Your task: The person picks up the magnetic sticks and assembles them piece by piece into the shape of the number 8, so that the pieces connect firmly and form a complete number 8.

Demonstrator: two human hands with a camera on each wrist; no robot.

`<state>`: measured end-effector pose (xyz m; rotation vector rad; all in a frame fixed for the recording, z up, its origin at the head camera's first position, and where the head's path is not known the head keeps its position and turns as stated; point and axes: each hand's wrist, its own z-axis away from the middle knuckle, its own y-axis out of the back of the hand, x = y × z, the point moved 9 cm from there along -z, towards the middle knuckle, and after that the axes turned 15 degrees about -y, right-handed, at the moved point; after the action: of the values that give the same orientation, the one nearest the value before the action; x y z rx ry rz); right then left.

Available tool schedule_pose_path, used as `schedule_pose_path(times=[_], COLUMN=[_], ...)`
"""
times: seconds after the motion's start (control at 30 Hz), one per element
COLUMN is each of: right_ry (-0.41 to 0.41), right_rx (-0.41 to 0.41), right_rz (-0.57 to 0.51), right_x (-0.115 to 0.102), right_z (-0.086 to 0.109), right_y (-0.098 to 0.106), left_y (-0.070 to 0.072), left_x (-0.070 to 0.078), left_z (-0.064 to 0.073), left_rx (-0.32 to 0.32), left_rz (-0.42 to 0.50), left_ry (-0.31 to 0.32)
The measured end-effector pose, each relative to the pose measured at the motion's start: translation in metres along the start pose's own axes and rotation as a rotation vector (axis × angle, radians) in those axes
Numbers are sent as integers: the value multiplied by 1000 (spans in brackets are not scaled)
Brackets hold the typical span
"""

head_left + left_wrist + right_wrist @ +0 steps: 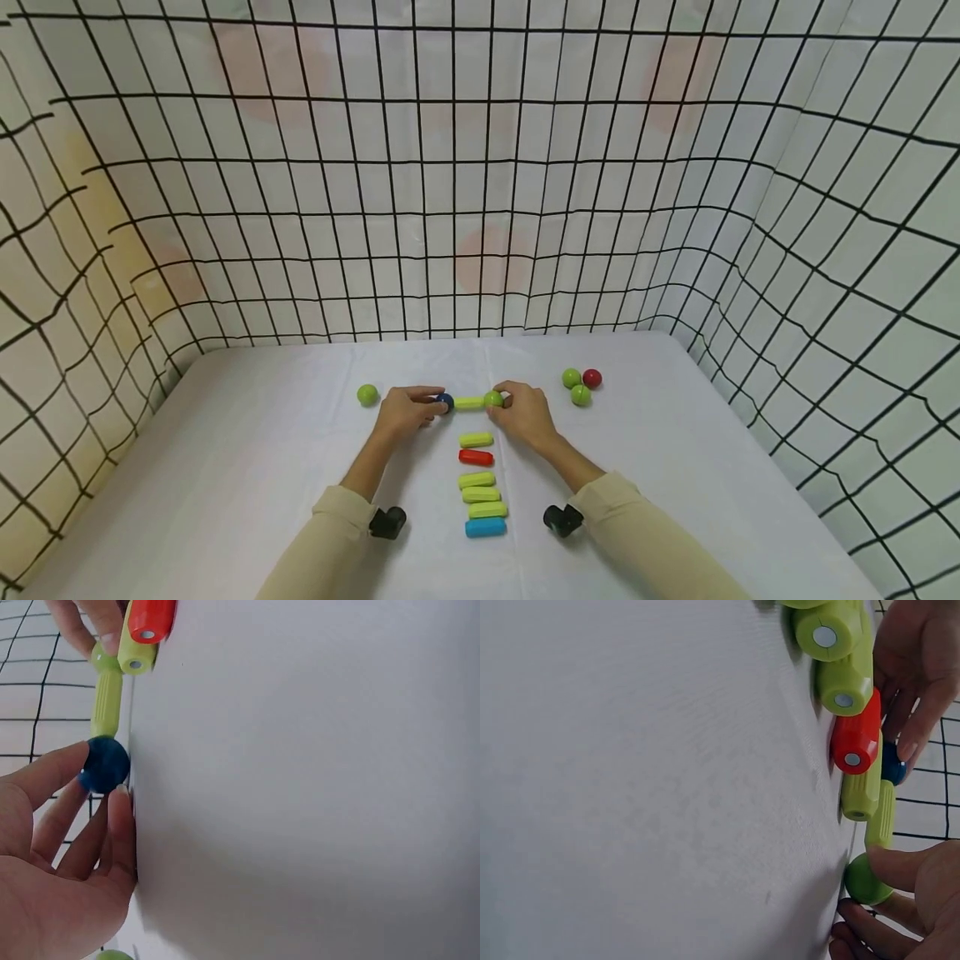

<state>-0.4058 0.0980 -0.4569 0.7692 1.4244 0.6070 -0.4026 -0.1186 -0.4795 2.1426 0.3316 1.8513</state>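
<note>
A dark blue ball [446, 402] is pinched by the left hand [406, 413] between thumb and fingers. From it a yellow-green rod [469, 403] runs right to a green ball [493, 400], which the right hand [526, 412] pinches. Rod and balls form one straight dumbbell shape. In the left wrist view the rod [107, 703] meets the blue ball [106, 765] end to end. The right wrist view shows the thumb and fingers on the green ball [867, 880], close to the white surface.
Below the hands lies a column of rods: several yellow-green rods [481, 494], a red rod [476, 457] and a blue rod [486, 527]. A lone green ball [367, 395] is at left. Two green balls [581, 395] and a red ball [592, 379] sit right. Black netting [450, 208] surrounds the table.
</note>
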Motion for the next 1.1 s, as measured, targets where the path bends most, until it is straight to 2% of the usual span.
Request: schedule_pose_path(times=[0.37, 0.47, 0.73, 1.1], right_ry=[-28, -43, -48, -63], right_rx=[8, 2, -9, -19], right_rz=[-3, -8, -7, -16], right_x=[-6, -6, -6, -3], right_z=[-9, -9, -9, -11], right_y=[-1, 0, 0, 0], left_y=[2, 2, 2, 2], left_x=[-5, -8, -15, -20], left_z=[-5, -6, -8, -10], left_rx=[46, 45, 25, 29], left_rz=[32, 40, 90, 126], left_ry=[74, 79, 44, 64])
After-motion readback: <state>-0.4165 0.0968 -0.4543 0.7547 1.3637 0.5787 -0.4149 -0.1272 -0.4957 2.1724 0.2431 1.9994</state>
